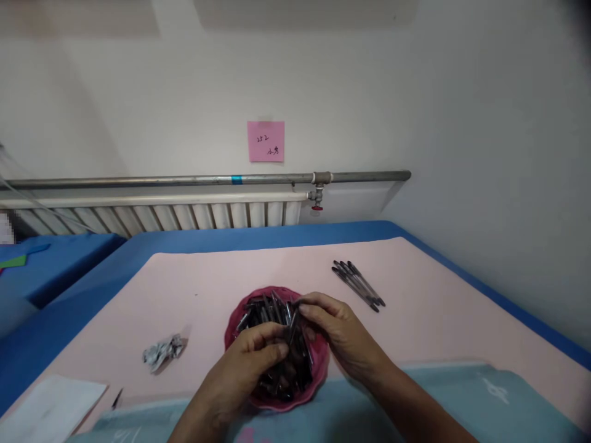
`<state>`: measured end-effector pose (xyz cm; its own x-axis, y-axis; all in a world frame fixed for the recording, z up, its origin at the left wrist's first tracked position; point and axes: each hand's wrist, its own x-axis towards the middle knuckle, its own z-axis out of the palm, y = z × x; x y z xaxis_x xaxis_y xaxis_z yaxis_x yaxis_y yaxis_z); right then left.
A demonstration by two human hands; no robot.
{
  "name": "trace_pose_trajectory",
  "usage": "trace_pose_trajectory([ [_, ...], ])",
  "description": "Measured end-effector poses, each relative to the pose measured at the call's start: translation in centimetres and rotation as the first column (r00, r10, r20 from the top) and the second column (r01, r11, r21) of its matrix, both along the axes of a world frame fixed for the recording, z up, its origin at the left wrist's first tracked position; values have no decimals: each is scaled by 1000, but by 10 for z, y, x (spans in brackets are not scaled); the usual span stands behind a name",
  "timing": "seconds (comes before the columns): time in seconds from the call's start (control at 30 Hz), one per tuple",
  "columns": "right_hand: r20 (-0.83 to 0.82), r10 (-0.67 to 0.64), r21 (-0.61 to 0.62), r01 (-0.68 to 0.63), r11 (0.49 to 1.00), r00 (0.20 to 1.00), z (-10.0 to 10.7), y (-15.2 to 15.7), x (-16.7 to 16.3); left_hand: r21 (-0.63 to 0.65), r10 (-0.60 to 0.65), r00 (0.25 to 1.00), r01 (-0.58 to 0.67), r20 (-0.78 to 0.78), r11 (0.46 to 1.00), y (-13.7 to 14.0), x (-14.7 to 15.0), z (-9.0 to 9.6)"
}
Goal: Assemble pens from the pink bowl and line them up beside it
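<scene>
A round dark pink basket (321, 375) full of black pen parts (286, 381) stands at the table's near side. Above it, my left hand (249, 357) pinches the lower end of a slim dark pen (294, 323) between thumb and finger. The same pen's upper end is gripped by the closed fingers of my right hand (337, 329). My fingers partly hide the pen, so I cannot tell whether it is whole. To the right of the basket lies a small bundle of clear pens with black caps (357, 286), side by side on the pink sheet.
Crumpled paper (162, 352) lies left of the basket on the pink sheet (203, 277). White paper (50, 409) and a small dark piece (117, 399) are at the near left. A teal cloth (443, 400) runs along the front. A radiator (231, 214) and pipe (194, 181) line the wall behind.
</scene>
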<state>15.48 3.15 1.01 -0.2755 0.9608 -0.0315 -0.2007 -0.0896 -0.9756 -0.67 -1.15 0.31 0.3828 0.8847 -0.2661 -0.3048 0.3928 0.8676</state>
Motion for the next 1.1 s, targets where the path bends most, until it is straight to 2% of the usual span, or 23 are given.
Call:
trace_pose_trajectory([
  [0.1,-137,-75,-75,65,995,988,2,2,1,2,-16,999,16,-34,1000,1,-4,-1],
  [0.2,-267,-249,-117,225,967,931,8,7,7,-26,3,996,-6,-93,1000,3,-9,-1],
  [0.3,-369,-405,-121,389,914,837,12,16,16,-25,116,990,-118,-76,993,7,-12,-1],
  [0.4,-416,-490,-124,486,865,766,13,23,25,15,245,969,-245,-12,969,11,-15,-2],
  [0.53,-428,-489,-150,474,868,760,13,24,25,-6,371,928,-371,29,929,15,-19,2],
  [0.67,-399,-409,-133,390,911,821,12,16,16,-6,462,878,-465,122,885,16,-23,9],
  [0.8,-364,-331,-72,328,942,871,12,9,8,-73,526,821,-524,220,849,16,-25,12],
  [0.97,-394,-365,-84,362,928,844,14,8,9,-177,671,689,-650,273,739,19,-24,13],
  [1.1,-417,-385,-97,380,920,823,15,10,11,-187,673,678,-650,295,737,19,-21,13],
])
